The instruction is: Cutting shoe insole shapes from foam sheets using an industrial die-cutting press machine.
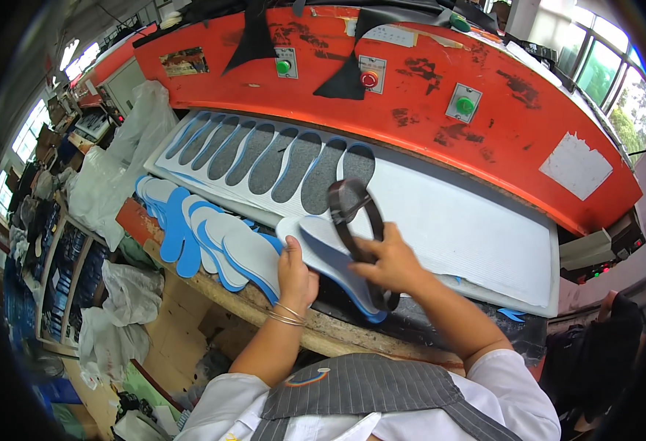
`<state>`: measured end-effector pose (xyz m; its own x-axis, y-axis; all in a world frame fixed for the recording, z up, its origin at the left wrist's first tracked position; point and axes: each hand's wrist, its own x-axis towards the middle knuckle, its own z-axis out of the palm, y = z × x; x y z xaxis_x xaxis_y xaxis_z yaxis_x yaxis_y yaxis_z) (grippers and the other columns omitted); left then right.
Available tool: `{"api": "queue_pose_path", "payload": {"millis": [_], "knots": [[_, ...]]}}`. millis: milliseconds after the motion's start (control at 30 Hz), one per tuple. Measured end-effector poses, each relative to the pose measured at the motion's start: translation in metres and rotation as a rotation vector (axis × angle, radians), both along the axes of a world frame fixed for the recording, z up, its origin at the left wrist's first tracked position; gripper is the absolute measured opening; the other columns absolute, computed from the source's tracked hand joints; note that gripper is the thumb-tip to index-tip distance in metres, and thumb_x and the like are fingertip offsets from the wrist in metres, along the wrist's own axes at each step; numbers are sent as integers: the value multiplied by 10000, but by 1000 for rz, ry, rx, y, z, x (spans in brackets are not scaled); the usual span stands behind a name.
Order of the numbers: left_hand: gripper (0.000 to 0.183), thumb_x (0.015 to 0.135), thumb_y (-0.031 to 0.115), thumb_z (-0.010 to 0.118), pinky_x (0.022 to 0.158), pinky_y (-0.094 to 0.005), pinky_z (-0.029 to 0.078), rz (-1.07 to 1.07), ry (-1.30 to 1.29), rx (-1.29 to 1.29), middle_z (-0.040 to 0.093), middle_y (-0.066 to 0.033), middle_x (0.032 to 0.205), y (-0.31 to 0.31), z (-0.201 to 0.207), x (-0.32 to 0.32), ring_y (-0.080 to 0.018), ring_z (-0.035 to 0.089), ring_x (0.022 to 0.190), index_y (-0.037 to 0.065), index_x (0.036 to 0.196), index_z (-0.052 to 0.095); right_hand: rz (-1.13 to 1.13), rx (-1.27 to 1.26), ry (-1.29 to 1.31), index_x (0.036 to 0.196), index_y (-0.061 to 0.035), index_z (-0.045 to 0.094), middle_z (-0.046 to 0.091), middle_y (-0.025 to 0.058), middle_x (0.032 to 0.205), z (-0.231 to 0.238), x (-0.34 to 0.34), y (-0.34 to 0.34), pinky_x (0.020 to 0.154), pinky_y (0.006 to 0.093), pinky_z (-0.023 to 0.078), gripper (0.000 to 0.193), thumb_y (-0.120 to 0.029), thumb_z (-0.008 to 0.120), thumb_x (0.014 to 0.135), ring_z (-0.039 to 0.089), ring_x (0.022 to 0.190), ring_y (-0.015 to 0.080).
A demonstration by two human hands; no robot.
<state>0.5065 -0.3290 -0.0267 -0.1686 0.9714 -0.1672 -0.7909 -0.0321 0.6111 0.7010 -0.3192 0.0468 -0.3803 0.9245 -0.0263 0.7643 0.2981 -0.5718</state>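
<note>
In my right hand is a dark, sole-shaped cutting die, a metal band tilted up over the near edge of the work surface; the fingers are closed round its side. My left hand is closed on white-and-blue insoles, with the thumb on top. They lie beside and partly under the die, so I cannot tell how many there are. Left of that hand, several loose white-and-blue insoles overlap in a pile. Beyond both hands, a row of grey sole-shaped pieces sits on a white sheet.
Behind the sheet rises a red machine beam with green buttons and a red button. Black scraps hang over it. Plastic bags stand at the left. A worn wooden edge runs along the front.
</note>
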Motion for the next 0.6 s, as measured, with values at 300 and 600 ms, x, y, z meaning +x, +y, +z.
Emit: {"api": "queue_pose_path", "payload": {"millis": [300, 600], "knots": [[290, 979, 110, 475, 930, -356, 471, 131, 318, -175, 585, -129, 1147, 22, -14, -61, -212, 587, 1036, -16, 1239, 470, 261, -36, -180, 1189, -197, 665, 475, 235, 1136, 2, 29, 25, 929, 437, 428, 520, -442, 727, 734, 477, 1084, 391], [403, 858, 132, 620, 1027, -390, 380, 134, 1421, 135, 572, -155, 1248, 89, 12, -96, -300, 507, 1200, 1, 1233, 549, -119, 474, -526, 1212, -202, 623, 392, 240, 1411, -59, 127, 62, 1071, 475, 284, 537, -112, 671, 685, 392, 1278, 392]]}}
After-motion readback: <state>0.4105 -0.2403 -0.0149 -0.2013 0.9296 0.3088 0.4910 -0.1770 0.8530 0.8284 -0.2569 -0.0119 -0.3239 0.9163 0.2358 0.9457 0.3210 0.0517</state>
